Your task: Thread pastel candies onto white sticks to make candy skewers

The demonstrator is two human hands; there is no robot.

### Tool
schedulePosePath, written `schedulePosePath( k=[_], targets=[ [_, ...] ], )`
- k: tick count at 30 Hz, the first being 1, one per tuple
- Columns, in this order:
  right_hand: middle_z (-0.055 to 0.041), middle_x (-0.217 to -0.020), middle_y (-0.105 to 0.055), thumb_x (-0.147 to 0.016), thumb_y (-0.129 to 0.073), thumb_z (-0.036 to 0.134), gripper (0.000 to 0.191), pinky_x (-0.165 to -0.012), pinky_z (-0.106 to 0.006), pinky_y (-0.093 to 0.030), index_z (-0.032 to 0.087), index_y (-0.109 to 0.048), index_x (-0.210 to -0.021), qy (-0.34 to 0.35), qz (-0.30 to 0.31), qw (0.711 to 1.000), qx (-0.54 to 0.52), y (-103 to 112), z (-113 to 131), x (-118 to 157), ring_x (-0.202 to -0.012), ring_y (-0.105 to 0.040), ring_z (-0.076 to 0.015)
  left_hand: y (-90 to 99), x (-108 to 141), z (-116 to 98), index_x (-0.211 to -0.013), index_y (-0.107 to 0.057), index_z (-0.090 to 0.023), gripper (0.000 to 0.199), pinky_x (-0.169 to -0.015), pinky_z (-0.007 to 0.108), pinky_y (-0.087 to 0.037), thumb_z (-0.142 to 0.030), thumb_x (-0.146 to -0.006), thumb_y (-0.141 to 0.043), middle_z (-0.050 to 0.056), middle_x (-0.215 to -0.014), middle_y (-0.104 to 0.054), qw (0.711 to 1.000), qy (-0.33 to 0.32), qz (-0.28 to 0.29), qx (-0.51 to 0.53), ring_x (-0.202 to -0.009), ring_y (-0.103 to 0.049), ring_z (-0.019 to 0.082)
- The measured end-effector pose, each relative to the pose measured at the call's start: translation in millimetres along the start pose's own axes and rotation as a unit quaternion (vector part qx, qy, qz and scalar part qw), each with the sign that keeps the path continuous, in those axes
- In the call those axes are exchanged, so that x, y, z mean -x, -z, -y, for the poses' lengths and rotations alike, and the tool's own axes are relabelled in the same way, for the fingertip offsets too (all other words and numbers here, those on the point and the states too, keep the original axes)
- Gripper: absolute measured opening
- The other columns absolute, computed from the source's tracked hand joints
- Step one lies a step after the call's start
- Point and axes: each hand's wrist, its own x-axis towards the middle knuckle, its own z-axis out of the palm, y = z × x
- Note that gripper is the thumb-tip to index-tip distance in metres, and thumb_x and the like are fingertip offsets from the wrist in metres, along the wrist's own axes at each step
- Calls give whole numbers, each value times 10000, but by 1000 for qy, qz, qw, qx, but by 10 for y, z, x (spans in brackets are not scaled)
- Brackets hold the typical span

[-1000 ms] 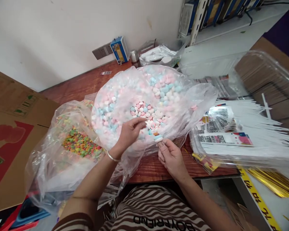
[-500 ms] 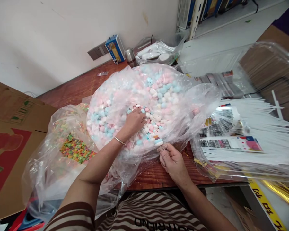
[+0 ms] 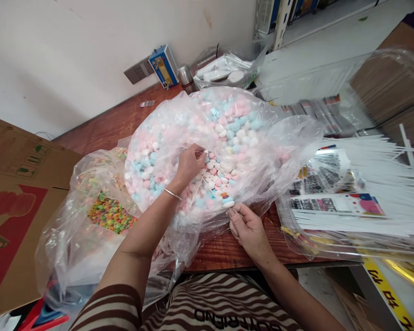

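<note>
A large clear plastic bag (image 3: 148, 133) full of pink, blue and white candies lies open in front of me. Inside its opening, my left hand (image 3: 192, 162) has its fingers pinched together, with a small white candy (image 3: 206, 151) at the tips. Loose candies (image 3: 221, 170) lie just right of those fingers. At the bag's near edge, my right hand (image 3: 246, 225) is closed, thumb and forefinger pinching the lower end of a short stack of candies (image 3: 228, 204) in white, blue and orange. Whether a stick runs through the stack is too small to tell.
Left is another plastic bag with small multicoloured candies (image 3: 112, 214), beside a cardboard box (image 3: 24, 184). To the right, a clear plastic tub (image 3: 303, 246) holds many white sticks (image 3: 359, 170) and printed packaging (image 3: 334, 205). A basket (image 3: 224, 73) stands behind.
My left hand has lifted slightly from among the loose candies, and a white candy now shows at its fingertips. My right hand stays nearly still with the stack.
</note>
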Motion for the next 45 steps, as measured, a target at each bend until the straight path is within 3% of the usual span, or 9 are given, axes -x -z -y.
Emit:
schedulePosePath(
  k=[5,10,15,18,20,28,33,37,45],
  targets=[
    [99,-506,-359,-899,-628,619,435,-395,-209,-193,232,-481,-767,4,1,1000,3,-13,7,-1,-430,-272,-70,-129,1,13,-852,-698,-151,28,-867,344,-489,-137,-846,-675,119,-938,-707,984,-105,52,-134,-955,-658,257],
    [93,-509,-380,-919,-607,604,416,-396,-212,-211,229,-497,-778,5,1,1000,14,-11,-7,9,-432,-295,-74,-227,-47,-5,-904,-700,-104,84,-885,379,-478,-119,-886,-620,189,-1005,-695,963,-97,77,-239,-1019,-649,311],
    [91,-521,-392,-937,-602,573,387,-411,-216,-216,223,-519,-795,7,2,1000,11,18,-55,32,-445,-299,-74,-18,-85,-3,-803,-717,-137,93,-774,337,-473,-153,-850,-639,91,-755,-678,986,-48,72,-140,-794,-651,243],
    [94,-515,-384,-930,-604,582,395,-419,-219,-216,222,-517,-793,10,4,1000,15,12,-55,34,-445,-298,-76,112,2,27,-875,-744,-173,90,-658,285,-443,-214,-805,-705,22,-713,-674,984,-40,170,-18,-678,-612,180],
    [94,-513,-385,-922,-603,600,411,-422,-220,-218,222,-513,-788,12,5,1000,19,-5,-47,27,-445,-298,-76,116,89,33,-870,-744,-191,97,-649,272,-428,-206,-774,-736,7,-728,-676,978,-57,198,-11,-675,-598,165],
    [93,-531,-389,-942,-601,566,392,-433,-221,-221,217,-512,-788,23,7,1000,9,-28,-63,26,-458,-295,-71,-6,382,-77,-931,-683,-170,141,-749,293,-449,-80,-825,-662,66,-929,-671,980,-140,65,-124,-826,-609,191],
    [95,-533,-386,-948,-605,549,380,-432,-219,-215,213,-519,-792,26,9,1000,5,-11,-104,26,-461,-288,-67,31,486,-98,-939,-707,-162,83,-790,302,-477,-144,-878,-653,82,-953,-675,974,-157,105,-123,-878,-630,203],
    [99,-528,-378,-947,-605,550,377,-424,-217,-214,214,-522,-797,23,10,1000,-1,-12,-104,24,-450,-285,-66,7,470,-102,-892,-737,-172,222,-807,323,-474,-124,-934,-525,89,-935,-708,974,-144,122,-128,-889,-645,211],
    [90,-538,-403,-959,-586,537,368,-429,-220,-228,213,-526,-797,38,-1,999,25,-9,-39,60,-459,-307,-72,-57,374,-85,-907,-749,-171,135,-737,331,-442,-146,-783,-702,38,-787,-662,977,-89,152,-124,-767,-593,203]
  ],
)
